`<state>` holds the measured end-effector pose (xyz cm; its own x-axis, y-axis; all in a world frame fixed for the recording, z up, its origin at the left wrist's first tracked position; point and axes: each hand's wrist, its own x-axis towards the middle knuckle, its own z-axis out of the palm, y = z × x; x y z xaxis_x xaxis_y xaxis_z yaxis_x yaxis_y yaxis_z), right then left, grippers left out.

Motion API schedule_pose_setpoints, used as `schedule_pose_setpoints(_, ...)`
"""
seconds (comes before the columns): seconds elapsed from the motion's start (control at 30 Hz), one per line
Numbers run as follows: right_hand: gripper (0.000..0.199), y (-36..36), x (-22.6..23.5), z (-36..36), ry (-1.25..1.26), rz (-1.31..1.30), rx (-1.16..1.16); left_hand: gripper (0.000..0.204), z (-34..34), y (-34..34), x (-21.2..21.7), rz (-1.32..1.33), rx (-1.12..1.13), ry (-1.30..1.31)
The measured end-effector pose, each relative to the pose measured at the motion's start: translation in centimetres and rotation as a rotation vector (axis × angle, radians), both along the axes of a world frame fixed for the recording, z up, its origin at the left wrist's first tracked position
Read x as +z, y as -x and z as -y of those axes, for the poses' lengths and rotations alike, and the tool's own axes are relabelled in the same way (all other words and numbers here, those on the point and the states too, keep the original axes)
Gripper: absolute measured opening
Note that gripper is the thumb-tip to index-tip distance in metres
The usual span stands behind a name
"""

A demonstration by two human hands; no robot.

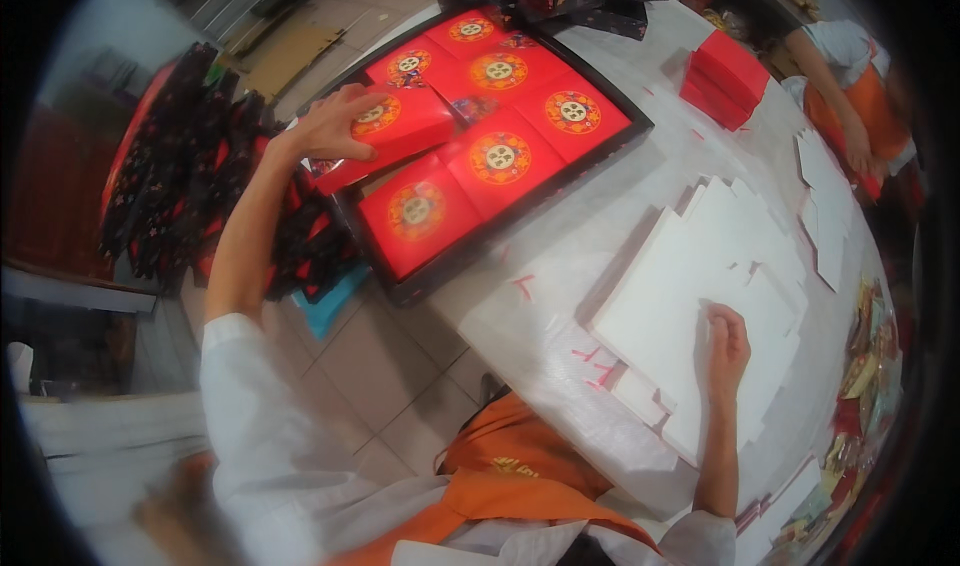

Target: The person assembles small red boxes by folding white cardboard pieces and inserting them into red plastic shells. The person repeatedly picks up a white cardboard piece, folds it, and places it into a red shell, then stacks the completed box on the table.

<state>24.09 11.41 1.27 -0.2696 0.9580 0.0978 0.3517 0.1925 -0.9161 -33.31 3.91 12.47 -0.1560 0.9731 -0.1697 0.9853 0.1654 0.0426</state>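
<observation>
My left hand (340, 126) grips a red box (420, 118) with a round orange-and-gold emblem, fingers over its top and thumb at its near side. The box sits tilted and raised at the left edge of a black tray (520, 199). Several more red boxes (500, 158) with the same emblem lie in rows inside that tray. Over a stack of white cardboard sheets (690, 256) on the right is my right hand (728, 341), its fingers curled together. Whatever those fingers hold, if anything, is hidden.
A red block-like stack (724, 79) stands at the far right of the table (530, 336). Black patterned pieces (190, 166) are heaped on the left. A co-worker's arm (835, 91) reaches in at the upper right. Wrapped packets (865, 366) line the right edge.
</observation>
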Motion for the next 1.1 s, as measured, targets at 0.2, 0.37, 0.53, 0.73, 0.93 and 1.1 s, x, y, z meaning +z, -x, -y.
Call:
schedule_pose_setpoints(0.2, 0.018, 0.0, 0.1, 0.1, 0.019, -0.013, 0.007, 0.084, 0.9, 0.2, -1.9, -0.139, -0.080, -0.102)
schedule_pose_setpoints(0.37, 0.018, -0.2, -0.5, 0.1, 0.057, -0.073, -0.012, 0.084, -0.5, -0.1, -3.5, 0.082, -0.027, -0.115)
schedule_pose_setpoints(0.53, 0.018, 0.1, -0.3, 0.1, 0.063, -0.074, -0.006, 0.085, -0.7, -1.1, -5.2, 0.028, -0.049, 0.013)
schedule_pose_setpoints(0.73, 0.018, 0.2, -0.1, 0.0, 0.041, -0.013, -0.011, 0.067, 0.8, 0.2, -10.6, 0.008, 0.011, -0.173)
schedule_pose_setpoints(0.93, 0.018, -0.2, -0.4, 0.1, 0.032, 0.018, -0.014, 0.059, -0.4, 0.2, -9.2, -0.042, 0.169, -0.153)
schedule_pose_setpoints(1.1, 0.017, 0.3, -0.1, 0.4, 0.029, -0.007, -0.004, 0.051, 2.5, -1.9, -12.2, -0.105, 0.332, -0.338)
